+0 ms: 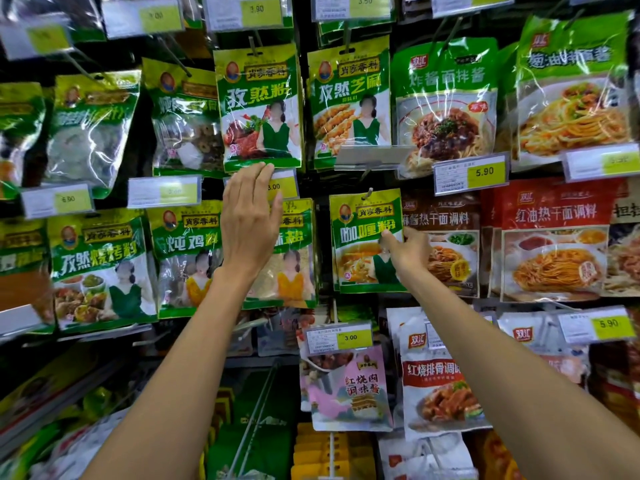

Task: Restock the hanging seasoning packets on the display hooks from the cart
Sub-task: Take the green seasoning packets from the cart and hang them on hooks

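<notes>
Though flat, glossy film packet [363,237] in right hand [412,254]

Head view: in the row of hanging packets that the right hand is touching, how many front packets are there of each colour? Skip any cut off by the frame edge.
Green packets: 4, one held by the right hand
Brown packet: 1
Red packet: 1
Total: 6

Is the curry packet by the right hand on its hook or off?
On: the hook tip pokes through the top of the curry packet; the right hand pinches its edge.
</notes>
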`<state>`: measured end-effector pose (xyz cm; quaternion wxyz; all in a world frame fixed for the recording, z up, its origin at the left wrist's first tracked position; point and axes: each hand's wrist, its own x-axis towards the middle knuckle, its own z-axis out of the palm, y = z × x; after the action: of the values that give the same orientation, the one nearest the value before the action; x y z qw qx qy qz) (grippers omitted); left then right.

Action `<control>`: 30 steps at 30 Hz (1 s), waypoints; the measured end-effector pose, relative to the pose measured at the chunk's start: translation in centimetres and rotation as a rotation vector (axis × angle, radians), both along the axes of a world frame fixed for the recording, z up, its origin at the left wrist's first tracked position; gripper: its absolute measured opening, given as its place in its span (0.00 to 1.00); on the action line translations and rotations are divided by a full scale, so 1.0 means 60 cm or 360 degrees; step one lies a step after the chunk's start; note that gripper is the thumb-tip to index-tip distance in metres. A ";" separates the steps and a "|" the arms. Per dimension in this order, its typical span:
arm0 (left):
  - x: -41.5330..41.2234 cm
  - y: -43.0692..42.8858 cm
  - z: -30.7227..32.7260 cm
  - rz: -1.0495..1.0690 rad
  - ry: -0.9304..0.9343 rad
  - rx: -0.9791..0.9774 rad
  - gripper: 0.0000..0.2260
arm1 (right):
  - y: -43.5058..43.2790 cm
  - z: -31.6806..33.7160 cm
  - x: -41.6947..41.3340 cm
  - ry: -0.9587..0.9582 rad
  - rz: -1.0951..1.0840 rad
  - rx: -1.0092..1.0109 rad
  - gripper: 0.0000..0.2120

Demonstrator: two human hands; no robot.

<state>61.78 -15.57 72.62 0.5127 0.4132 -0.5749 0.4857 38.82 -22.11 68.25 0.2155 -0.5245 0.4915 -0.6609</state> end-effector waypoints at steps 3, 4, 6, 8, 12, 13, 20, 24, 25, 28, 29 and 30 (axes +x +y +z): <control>-0.004 0.008 0.001 -0.0018 0.0010 0.0076 0.18 | 0.010 0.003 -0.012 0.0146 -0.0092 0.0000 0.14; -0.007 0.012 0.001 -0.0020 0.0021 0.0068 0.18 | 0.015 0.001 -0.021 0.0161 -0.0124 -0.0043 0.14; -0.021 0.019 -0.004 -0.0038 0.0018 -0.0014 0.17 | 0.037 -0.006 -0.045 0.0171 -0.0163 -0.0170 0.12; -0.054 0.026 -0.023 -0.0129 -0.0028 -0.0109 0.15 | 0.067 -0.021 -0.078 0.0227 -0.0156 -0.0271 0.10; -0.177 0.036 -0.101 -0.0507 -0.0036 0.0052 0.12 | 0.145 -0.081 -0.165 0.0286 -0.0075 -0.0359 0.08; -0.216 0.040 -0.126 -0.0623 0.0002 0.0150 0.12 | 0.167 -0.103 -0.190 0.0285 -0.0088 -0.0354 0.08; -0.521 0.097 -0.349 -0.1512 0.0425 0.1098 0.12 | 0.315 -0.312 -0.404 0.0268 -0.0451 0.0002 0.13; -0.681 0.154 -0.506 -0.1800 0.0346 0.1673 0.14 | 0.420 -0.473 -0.522 0.0173 -0.0782 0.0371 0.13; -0.718 0.169 -0.547 -0.1831 0.0282 0.1840 0.14 | 0.448 -0.515 -0.550 0.0161 -0.0892 0.0475 0.12; -0.812 0.207 -0.666 -0.1818 0.0115 0.2311 0.11 | 0.529 -0.633 -0.617 -0.0021 -0.1130 0.0866 0.10; -0.835 0.216 -0.702 -0.1788 0.0049 0.2444 0.11 | 0.554 -0.669 -0.632 -0.0083 -0.1204 0.0974 0.10; -0.858 0.226 -0.735 -0.1768 -0.0030 0.2579 0.11 | 0.579 -0.704 -0.644 -0.0141 -0.1293 0.1062 0.11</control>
<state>10.30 -2.01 28.51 0.2249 0.3067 -0.8507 -0.3628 0.16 12.65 26.02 0.1179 -0.1662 0.8293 -0.5203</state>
